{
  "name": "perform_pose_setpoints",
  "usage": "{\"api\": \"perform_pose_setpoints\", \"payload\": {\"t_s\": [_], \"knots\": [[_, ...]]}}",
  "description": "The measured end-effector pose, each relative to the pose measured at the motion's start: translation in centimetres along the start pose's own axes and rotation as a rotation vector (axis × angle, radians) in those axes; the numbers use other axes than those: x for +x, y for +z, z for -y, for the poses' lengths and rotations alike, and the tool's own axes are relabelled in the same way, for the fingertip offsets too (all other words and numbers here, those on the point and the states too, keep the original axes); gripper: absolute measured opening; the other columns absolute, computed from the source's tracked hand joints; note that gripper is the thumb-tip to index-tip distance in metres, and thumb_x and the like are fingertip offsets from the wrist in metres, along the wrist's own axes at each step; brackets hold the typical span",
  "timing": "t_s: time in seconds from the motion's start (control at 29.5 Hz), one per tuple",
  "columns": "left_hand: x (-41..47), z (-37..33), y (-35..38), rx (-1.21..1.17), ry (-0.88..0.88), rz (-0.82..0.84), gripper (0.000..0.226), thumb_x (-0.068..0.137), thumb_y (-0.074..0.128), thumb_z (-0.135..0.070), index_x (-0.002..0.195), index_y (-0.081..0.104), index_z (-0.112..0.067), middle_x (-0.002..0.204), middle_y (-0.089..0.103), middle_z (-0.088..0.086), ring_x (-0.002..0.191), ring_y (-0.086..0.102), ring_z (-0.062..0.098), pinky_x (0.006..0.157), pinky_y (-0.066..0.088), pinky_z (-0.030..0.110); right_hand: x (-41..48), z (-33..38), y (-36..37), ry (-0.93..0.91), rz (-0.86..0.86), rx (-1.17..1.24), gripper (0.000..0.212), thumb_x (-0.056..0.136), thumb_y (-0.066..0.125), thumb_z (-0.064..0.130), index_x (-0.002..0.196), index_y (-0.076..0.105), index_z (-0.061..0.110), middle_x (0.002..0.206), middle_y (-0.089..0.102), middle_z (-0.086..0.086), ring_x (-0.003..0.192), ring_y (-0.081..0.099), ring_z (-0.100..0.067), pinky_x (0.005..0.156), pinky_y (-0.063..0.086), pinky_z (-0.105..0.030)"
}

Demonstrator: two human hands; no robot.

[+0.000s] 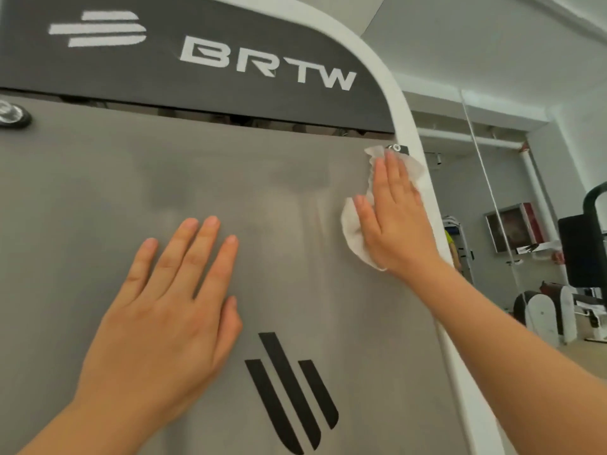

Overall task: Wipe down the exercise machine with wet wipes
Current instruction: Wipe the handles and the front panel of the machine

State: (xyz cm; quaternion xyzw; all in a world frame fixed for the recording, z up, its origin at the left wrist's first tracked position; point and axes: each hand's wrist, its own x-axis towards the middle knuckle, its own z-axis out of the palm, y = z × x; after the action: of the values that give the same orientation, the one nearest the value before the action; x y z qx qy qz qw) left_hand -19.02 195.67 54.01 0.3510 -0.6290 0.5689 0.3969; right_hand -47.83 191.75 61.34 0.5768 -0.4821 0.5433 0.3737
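Right hand (395, 221) flat, fingers extended, over wet wipe (354, 231) against grey machine panel (98, 192)

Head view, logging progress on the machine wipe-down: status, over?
Right hand flat, pressing wet wipe on grey panel beside white frame. Left hand open, braced on panel, empty. Nothing in the way.

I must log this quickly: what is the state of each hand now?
Left hand: open, flat on the grey panel, holding nothing.
Right hand: open, flat, pressing a wipe against the panel.
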Motion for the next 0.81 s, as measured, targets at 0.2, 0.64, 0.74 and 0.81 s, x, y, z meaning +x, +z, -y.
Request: {"api": "perform_pose_setpoints", "payload": {"t_s": [0.2, 0.64, 0.74, 0.81], "knots": [[-0.4, 0.6, -1.1, -0.211, -0.027, -0.094, 0.045, 0.089, 0.039, -0.017, 0.129, 0.055, -0.005, 0.138, 0.051, 0.016, 0.124, 0.049, 0.034, 0.113, 0.029, 0.050, -5.8, 10.0, 3.0, -0.260, -0.037, 0.009, 0.075, 0.094, 0.019, 0.056, 0.155, 0.015, 0.013, 0.162, 0.009, -0.016, 0.151, 0.005, -0.027, 0.121, 0.011, -0.044], [-11.3, 4.5, -3.6, -0.099, -0.076, -0.037, 0.044, 0.091, 0.038, -0.008, 0.129, 0.056, 0.003, 0.142, 0.046, 0.024, 0.131, 0.043, 0.042, 0.105, 0.034, 0.060, -17.3, 14.8, 4.0, -0.524, 0.081, 0.016, 0.070, 0.098, 0.031, 0.056, 0.154, 0.022, 0.017, 0.162, 0.016, -0.011, 0.143, 0.033, -0.032, 0.108, 0.032, -0.044], [-11.1, 4.6, -3.2, -0.123, -0.055, -0.069, 0.044, 0.090, 0.040, -0.008, 0.129, 0.058, 0.001, 0.142, 0.047, 0.023, 0.131, 0.044, 0.041, 0.107, 0.034, 0.059, -16.8, 11.9, 3.9, -0.238, 0.047, -0.007, 0.071, 0.097, 0.029, 0.056, 0.155, 0.018, 0.016, 0.162, 0.014, -0.013, 0.149, 0.015, -0.029, 0.115, 0.022, -0.044], [-11.1, 4.6, -3.2, -0.140, -0.070, -0.084, 0.044, 0.090, 0.040, -0.009, 0.129, 0.059, -0.001, 0.142, 0.046, 0.023, 0.132, 0.043, 0.040, 0.107, 0.033, 0.059, -17.1, 14.4, 4.3, -0.019, -0.036, 0.066, 0.074, 0.094, 0.032, 0.054, 0.154, 0.021, 0.012, 0.161, 0.017, -0.017, 0.149, 0.012, -0.033, 0.117, 0.015, -0.047]]}}
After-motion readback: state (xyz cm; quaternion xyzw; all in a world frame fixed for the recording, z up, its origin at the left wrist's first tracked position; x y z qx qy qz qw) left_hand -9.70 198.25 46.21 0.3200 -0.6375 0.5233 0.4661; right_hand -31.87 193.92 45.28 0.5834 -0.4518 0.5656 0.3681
